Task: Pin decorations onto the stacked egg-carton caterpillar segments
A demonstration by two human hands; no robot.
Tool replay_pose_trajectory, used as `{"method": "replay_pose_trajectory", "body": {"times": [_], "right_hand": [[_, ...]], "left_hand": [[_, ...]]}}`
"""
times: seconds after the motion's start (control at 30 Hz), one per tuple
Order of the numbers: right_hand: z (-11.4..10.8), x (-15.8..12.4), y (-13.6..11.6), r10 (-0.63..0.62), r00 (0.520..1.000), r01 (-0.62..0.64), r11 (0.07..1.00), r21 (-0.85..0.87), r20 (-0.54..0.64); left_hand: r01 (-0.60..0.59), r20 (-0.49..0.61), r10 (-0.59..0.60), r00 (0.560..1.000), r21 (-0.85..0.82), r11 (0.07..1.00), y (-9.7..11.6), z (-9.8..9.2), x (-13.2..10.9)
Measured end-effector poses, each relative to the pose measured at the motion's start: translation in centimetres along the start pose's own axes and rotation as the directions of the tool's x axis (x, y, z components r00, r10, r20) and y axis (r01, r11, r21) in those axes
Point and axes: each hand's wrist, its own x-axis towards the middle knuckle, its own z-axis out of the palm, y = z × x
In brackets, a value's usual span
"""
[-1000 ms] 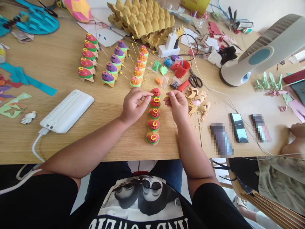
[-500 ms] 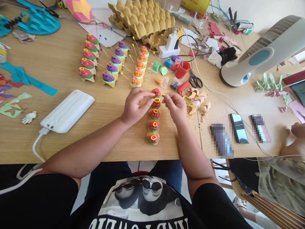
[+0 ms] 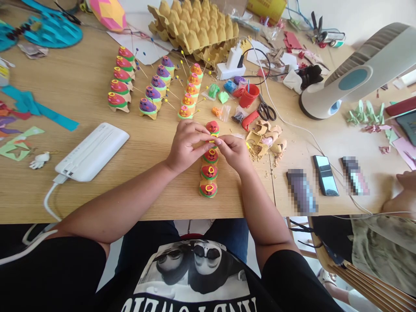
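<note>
A row of red egg-carton bumps (image 3: 209, 172) with green edges and drawn faces runs away from me on the table. The nearer bumps carry yellow clay rings; the farthest one (image 3: 212, 126) shows no ring. Over the second bump from the far end, my left hand (image 3: 186, 145) and my right hand (image 3: 234, 151) meet fingertip to fingertip. Both are closed in a pinch around a small yellow clay strip (image 3: 212, 141), mostly hidden by the fingers.
Behind stand three finished rows, red (image 3: 121, 76), purple (image 3: 156, 82) and orange (image 3: 193, 91), with pins. Egg trays (image 3: 195, 26), a red cup (image 3: 249, 96), scissors (image 3: 267, 108), carton scraps (image 3: 268, 138), a power bank (image 3: 92, 151) and a phone (image 3: 326, 174) lie around. Another person's hand (image 3: 407, 180) is at right.
My right hand has moved left and slightly down with the yellow strip, and its fingertips now meet those of my left hand. The left hand has barely moved.
</note>
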Motion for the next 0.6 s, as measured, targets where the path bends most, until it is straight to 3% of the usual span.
{"method": "replay_pose_trajectory", "body": {"times": [0.37,0.6], "right_hand": [[0.23,0.21,0.31,0.072,0.997,-0.079,0.950,0.301,0.037],[0.08,0.08,0.38,0.027,0.999,-0.031,0.972,0.235,0.021]], "left_hand": [[-0.081,-0.039,0.080,0.996,-0.006,0.997,-0.01,0.01,-0.07],[-0.063,-0.012,0.063,0.998,-0.017,0.998,0.11,-0.12,-0.08]]}}
